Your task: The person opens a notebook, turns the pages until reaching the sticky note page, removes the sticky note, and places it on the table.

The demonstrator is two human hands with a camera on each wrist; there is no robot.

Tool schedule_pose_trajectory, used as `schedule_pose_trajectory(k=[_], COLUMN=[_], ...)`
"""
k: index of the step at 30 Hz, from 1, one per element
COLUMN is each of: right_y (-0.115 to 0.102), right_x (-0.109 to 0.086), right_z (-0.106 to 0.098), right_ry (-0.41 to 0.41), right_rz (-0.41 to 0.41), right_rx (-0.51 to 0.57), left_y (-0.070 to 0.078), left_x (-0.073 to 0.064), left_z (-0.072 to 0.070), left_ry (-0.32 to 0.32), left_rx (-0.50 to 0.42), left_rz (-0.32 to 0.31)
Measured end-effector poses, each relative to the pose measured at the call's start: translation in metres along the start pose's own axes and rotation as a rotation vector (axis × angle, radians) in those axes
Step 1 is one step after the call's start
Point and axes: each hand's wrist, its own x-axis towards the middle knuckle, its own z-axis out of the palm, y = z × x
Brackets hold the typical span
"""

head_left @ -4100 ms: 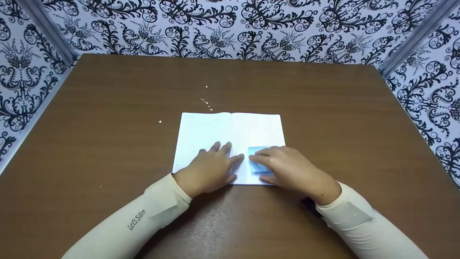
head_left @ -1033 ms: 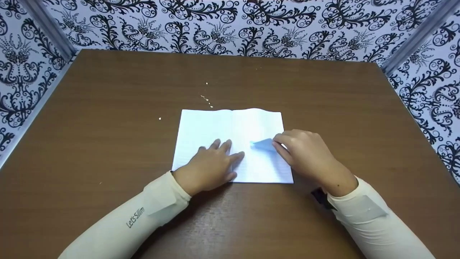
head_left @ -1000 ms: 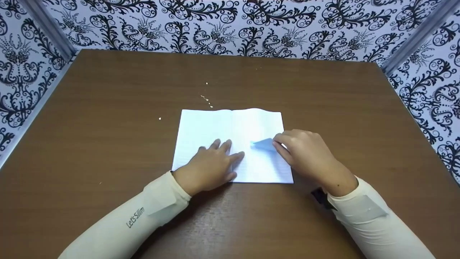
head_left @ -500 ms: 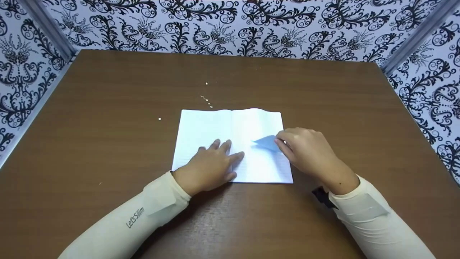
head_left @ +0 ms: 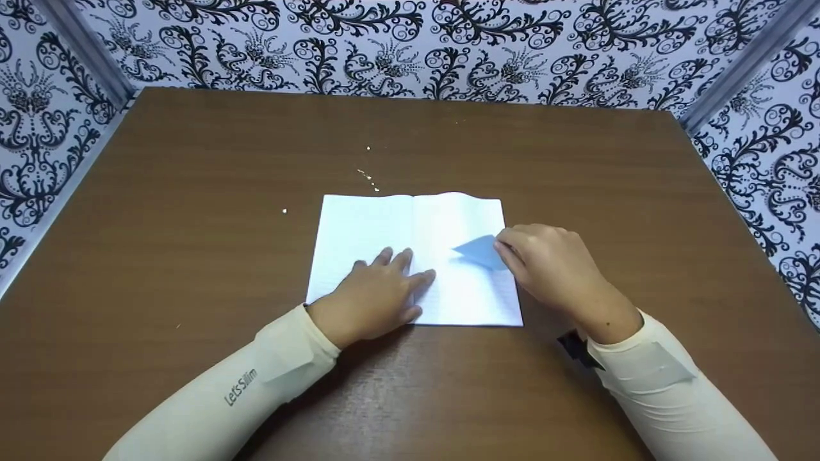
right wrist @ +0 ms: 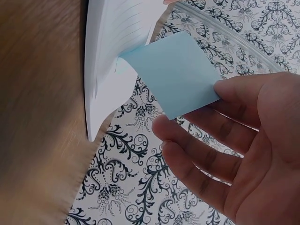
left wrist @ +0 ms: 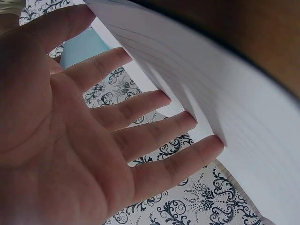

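An open notebook (head_left: pixel 365 224) with faintly lined white pages lies on the table. My left hand (head_left: pixel 375 298) rests with spread fingers on its left page and centre fold; the left wrist view shows those fingertips (left wrist: pixel 213 143) against the paper. Over the right page, my right hand (head_left: pixel 544 266) pinches a light blue sticky note (head_left: pixel 480 251) between thumb and fingers by one corner. In the right wrist view the sticky note (right wrist: pixel 176 75) is lifted at an angle, its far edge meeting the page. The right page bulges up at the top.
Small white crumbs (head_left: pixel 368 178) are scattered on the brown table (head_left: pixel 224 153) beyond the notebook, with one crumb (head_left: pixel 285 210) to its left. Patterned black-and-white panels (head_left: pixel 384 51) stand around the back and sides of the table.
Earlier the blue sticky note lay flat on the right page under my right hand. Since then the right hand has pinched it and lifted it up and rightward. The left hand stays put.
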Motion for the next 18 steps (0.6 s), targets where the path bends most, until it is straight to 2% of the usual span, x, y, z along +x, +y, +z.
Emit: schedule_pose_trajectory(k=[5,14,18], right_y=[0.0013,0.0037,0.0043], right_x=[0.0001,0.0008,0.0015], right_z=[0.0,-0.0005,-0.0015], right_ry=[0.0,0.026,0.023], right_rz=[0.023,0.039,0.059], right_rx=[0.011,0.005,0.003], left_y=[-0.0001,-0.0008,-0.001], left_x=[0.0,-0.001,-0.0013], left_z=[0.0003,0.0007,0.0005], left_ry=[-0.001,0.041,0.036], left_rx=[0.0,-0.004,-0.015], left_rz=[0.002,0.022,0.019])
